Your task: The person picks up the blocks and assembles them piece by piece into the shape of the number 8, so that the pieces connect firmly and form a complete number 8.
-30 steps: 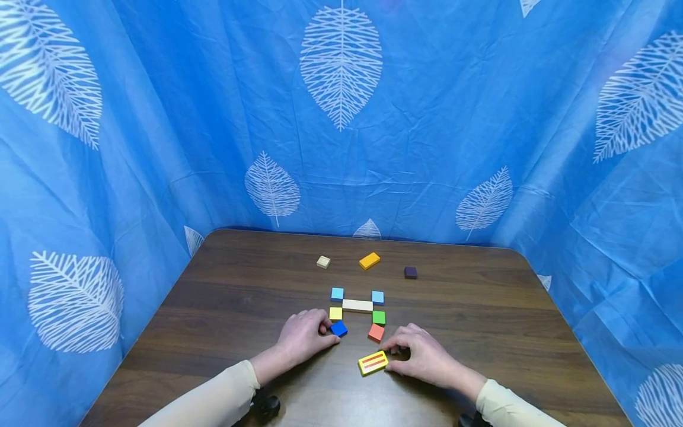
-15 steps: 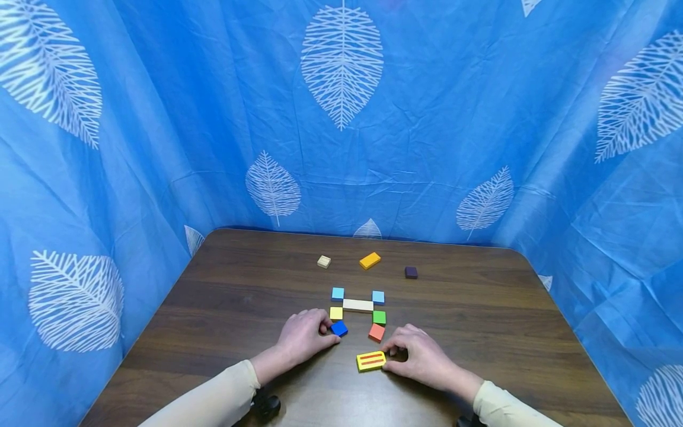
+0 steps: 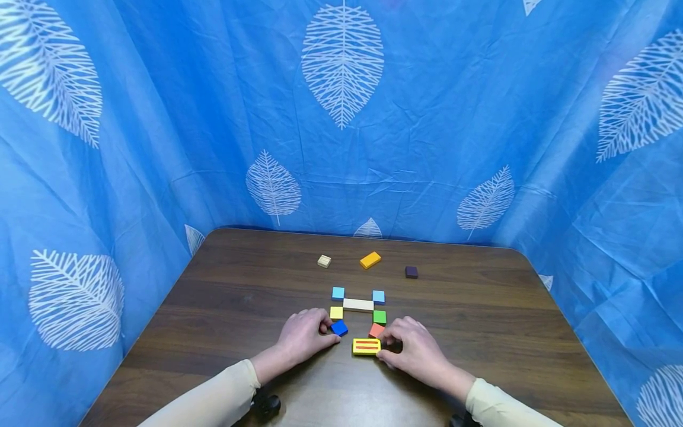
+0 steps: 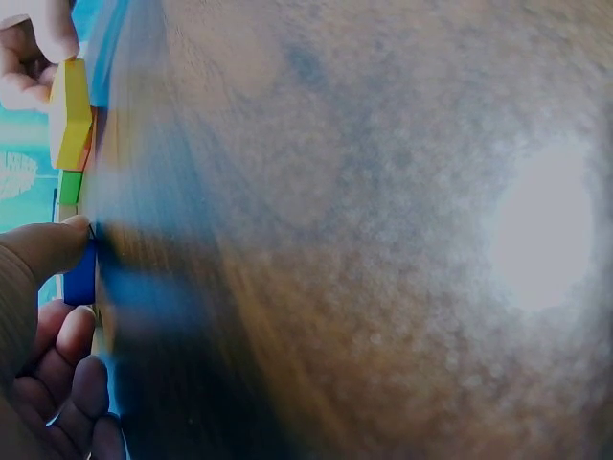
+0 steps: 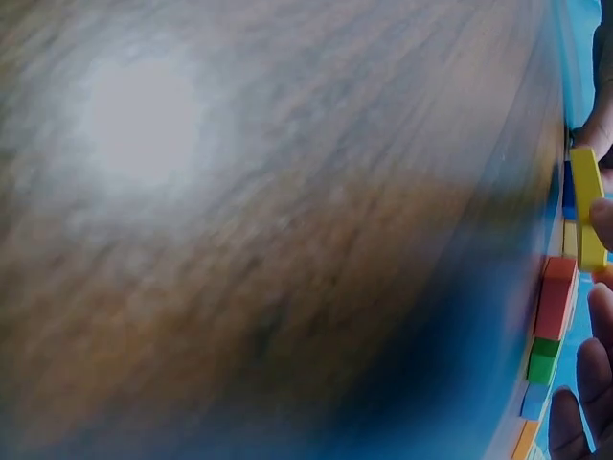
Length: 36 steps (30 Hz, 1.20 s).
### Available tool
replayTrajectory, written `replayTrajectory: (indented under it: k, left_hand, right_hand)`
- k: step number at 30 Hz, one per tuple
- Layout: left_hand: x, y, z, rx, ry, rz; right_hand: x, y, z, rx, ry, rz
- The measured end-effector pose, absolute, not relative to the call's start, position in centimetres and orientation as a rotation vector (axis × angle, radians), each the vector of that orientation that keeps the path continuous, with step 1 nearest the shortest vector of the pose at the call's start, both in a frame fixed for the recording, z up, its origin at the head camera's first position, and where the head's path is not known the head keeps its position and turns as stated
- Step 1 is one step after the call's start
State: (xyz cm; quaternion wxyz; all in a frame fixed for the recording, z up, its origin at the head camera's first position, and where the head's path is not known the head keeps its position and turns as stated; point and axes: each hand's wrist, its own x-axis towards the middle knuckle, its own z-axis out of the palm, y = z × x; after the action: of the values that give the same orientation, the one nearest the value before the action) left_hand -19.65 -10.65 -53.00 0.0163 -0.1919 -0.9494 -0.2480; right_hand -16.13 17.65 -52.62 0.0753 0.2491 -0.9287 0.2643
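My left hand (image 3: pixel 304 336) pinches a blue block (image 3: pixel 338 328) between thumb and finger at the near left of a small block figure. The left wrist view shows its thumb on one side of the blue block (image 4: pixel 80 272) and curled fingers on the other. My right hand (image 3: pixel 415 350) pinches the right end of a yellow block with two red stripes (image 3: pixel 366 347). That block lies crosswise just nearer than a coral-red block (image 3: pixel 376 330), overlapping its near edge in the head view. A yellow square block (image 3: pixel 336 312) and a green one (image 3: pixel 379 317) sit behind.
A long cream block (image 3: pixel 358 305) lies between the two columns, with light blue blocks (image 3: pixel 338 293) at their far ends. Farther back on the brown table (image 3: pixel 251 279) are a beige block (image 3: pixel 324 261), an orange block (image 3: pixel 370 260) and a dark purple block (image 3: pixel 411 272).
The right hand has moved the red-striped yellow block away from me and slightly left, turning it from slanted to nearly level. The left hand has stayed at the blue block.
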Motion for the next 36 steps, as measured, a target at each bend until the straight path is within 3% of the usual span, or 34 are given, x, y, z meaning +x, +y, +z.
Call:
replayTrajectory:
  k: [36]
  left_hand:
    - [-19.8, -10.6, -53.1, -0.596, -2.952, -0.770]
  right_hand:
    - [-16.5, 15.7, -53.2, 0.706, -2.816, 0.637]
